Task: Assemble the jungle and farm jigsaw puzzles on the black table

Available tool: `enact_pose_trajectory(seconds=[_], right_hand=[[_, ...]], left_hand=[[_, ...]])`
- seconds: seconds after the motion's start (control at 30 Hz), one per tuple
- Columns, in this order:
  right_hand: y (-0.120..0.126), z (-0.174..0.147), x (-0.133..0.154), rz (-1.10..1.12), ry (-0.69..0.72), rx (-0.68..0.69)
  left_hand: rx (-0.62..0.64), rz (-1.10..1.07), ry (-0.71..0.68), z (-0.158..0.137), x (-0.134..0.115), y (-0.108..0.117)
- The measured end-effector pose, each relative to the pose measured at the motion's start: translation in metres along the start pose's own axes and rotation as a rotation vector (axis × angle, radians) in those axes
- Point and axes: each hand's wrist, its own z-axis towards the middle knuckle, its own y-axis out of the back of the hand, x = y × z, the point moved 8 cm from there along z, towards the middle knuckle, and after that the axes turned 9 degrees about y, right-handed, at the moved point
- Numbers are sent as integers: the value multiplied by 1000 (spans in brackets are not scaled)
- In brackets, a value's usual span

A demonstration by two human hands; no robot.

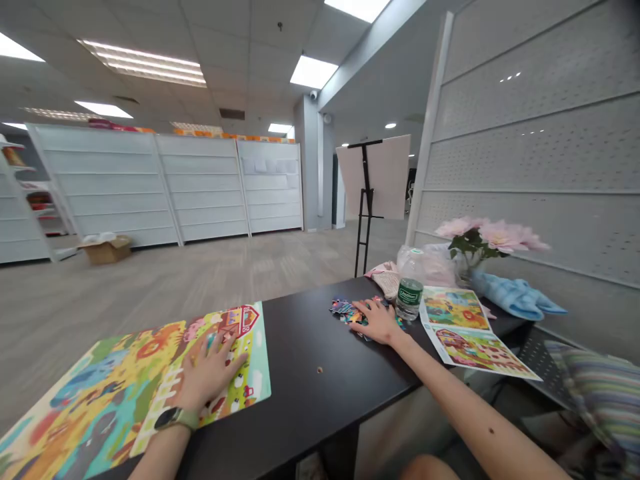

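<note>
My left hand (210, 370) lies with spread fingers on a colourful illustrated farm picture board (255, 360), and a watch (173, 418) is on that wrist. Joined or laid against it on the left is a second picture (100, 400) with animals on yellow and teal ground. On the right, my right hand (376, 321) rests with fingers apart over a pile of small puzzle pieces (343, 308); part of the pile is hidden under the palm. Just beyond that hand stands a bottle (410, 293) with a green label.
A printed sheet (457, 313) with two pictures lies right of the bottle on the dark table (310, 400). Behind are pink flowers (500, 237) in a vase, a blue cloth (517, 295) and a pink-white cloth (386, 279). An easel (367, 200) stands past the table.
</note>
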Motion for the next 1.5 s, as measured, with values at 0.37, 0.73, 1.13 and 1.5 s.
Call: enact_pose_trajectory(seconds=[0.37, 0.73, 1.13, 1.5], right_hand=[[-7, -17, 53, -1, 191, -23], [-7, -30, 137, 323, 360, -99], [8, -24, 6, 307, 227, -62], [-5, -23, 3, 491, 327, -60]], left_hand=[[-29, -78, -5, -5, -3, 8], [-173, -393, -521, -58, -93, 59], [134, -309, -603, -63, -243, 22], [-11, -569, -689, -57, -219, 21]])
